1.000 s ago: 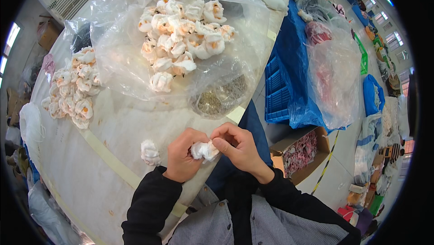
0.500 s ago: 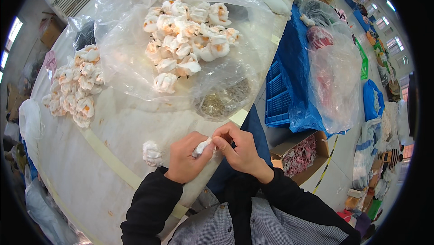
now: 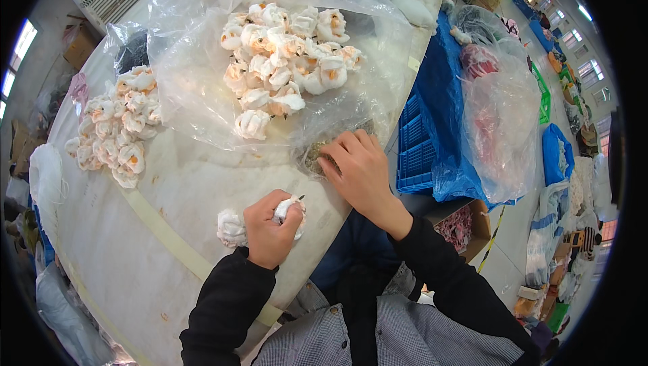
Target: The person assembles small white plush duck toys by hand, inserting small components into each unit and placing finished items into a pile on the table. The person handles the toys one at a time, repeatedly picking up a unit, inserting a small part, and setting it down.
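Observation:
My left hand [image 3: 268, 231] is closed around a white fabric flower [image 3: 290, 208] just above the pale table top [image 3: 169, 197]. A second white flower [image 3: 231, 226] lies on the table right beside that hand. My right hand [image 3: 358, 163] has its fingers in a clear bag of small greenish pieces [image 3: 317, 155] near the table's right edge. Beyond it a heap of white and orange flowers [image 3: 287, 62] rests on a clear plastic sheet [image 3: 202, 103]. Another pile of the same flowers [image 3: 118, 123] lies at the left.
A strip of pale tape [image 3: 162, 238] runs across the table. Blue plastic crates [image 3: 418, 150] and a clear bag of reddish material [image 3: 496, 123] stand right of the table. An open cardboard box [image 3: 466, 221] sits on the floor below them.
My hands were together working on one flower. My right hand has let go and moved up and right into the small bag, while my left hand keeps the flower.

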`<action>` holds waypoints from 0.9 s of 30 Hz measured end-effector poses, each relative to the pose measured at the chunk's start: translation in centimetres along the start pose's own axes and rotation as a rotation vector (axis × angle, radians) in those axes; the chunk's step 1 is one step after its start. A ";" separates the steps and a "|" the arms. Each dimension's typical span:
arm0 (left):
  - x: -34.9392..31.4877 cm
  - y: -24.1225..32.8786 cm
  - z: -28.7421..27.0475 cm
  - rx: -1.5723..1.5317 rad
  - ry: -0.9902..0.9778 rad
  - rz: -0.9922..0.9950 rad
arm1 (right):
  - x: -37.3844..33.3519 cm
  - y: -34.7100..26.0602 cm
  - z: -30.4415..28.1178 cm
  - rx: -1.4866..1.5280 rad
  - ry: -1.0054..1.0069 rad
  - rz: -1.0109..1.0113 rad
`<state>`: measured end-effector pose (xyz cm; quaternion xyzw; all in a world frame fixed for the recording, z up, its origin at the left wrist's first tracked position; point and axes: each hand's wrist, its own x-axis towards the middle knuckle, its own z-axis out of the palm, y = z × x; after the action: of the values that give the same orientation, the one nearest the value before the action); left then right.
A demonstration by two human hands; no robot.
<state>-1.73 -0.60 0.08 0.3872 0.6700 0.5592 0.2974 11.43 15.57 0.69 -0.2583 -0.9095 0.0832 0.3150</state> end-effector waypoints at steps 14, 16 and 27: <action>0.0 -0.6 0.0 -0.113 0.004 -0.010 | 0.7 -0.5 0.0 0.201 -0.030 0.037; 0.0 -0.1 -0.2 -0.115 -0.029 -0.034 | 0.2 -1.4 -1.5 0.506 -0.135 0.211; -0.1 -0.1 -0.2 -0.044 -0.047 0.093 | -1.3 -2.1 -3.0 1.392 -0.596 0.786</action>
<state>-1.88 -0.80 0.07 0.4244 0.6316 0.5778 0.2952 13.31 13.08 3.03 -0.2702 -0.5402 0.7909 0.0978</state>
